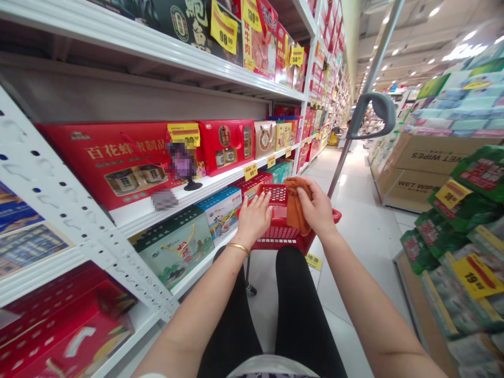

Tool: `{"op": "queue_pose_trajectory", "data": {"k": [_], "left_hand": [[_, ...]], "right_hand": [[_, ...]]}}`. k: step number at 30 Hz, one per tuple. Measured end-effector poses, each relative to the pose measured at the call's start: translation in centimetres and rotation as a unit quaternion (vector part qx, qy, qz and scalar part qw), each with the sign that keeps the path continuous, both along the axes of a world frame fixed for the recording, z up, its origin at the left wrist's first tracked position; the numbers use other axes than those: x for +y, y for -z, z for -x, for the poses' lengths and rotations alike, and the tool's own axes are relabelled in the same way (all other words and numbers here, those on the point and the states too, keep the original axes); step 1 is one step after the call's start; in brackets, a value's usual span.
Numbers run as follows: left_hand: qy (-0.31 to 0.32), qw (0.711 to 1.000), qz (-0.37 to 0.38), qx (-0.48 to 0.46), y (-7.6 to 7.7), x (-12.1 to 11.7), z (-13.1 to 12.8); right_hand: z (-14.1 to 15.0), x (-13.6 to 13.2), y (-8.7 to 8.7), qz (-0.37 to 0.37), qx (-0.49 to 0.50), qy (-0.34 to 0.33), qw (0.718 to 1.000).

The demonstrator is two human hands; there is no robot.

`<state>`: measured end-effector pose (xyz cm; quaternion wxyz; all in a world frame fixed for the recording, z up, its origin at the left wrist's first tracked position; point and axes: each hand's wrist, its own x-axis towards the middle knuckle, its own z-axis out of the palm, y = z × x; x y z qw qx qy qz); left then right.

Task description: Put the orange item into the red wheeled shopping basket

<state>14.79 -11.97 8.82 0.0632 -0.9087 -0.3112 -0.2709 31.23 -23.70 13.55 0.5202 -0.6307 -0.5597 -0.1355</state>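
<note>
Our right grip (316, 207) clenches a soft orange cloth (295, 211) at one o'clock, our left grip (254, 219) released over the red plastic basket (279, 214).

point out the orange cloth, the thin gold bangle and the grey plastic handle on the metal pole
Orange cloth (294, 211): head view, hanging lower part.
Thin gold bangle (238, 245): head view, middle of the band.
Grey plastic handle (388, 113): head view, right side of the loop.

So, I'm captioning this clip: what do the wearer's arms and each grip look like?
The left grip and right grip are ungloved, with both forearms bare. A thin, gold-coloured bangle circles the left wrist; nothing shows on the right one. A white edge low beside the left arm may be a sleeve.
</note>
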Motion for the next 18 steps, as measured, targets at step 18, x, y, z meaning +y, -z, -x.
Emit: {"op": "queue_pose_trajectory", "data": {"k": [18], "left_hand": [[-0.006,1.0,0.0,-0.003,-0.1,-0.2,0.2]], "right_hand": [[2.0,0.7,3.2,0.222,-0.186,0.115,0.95]]}}
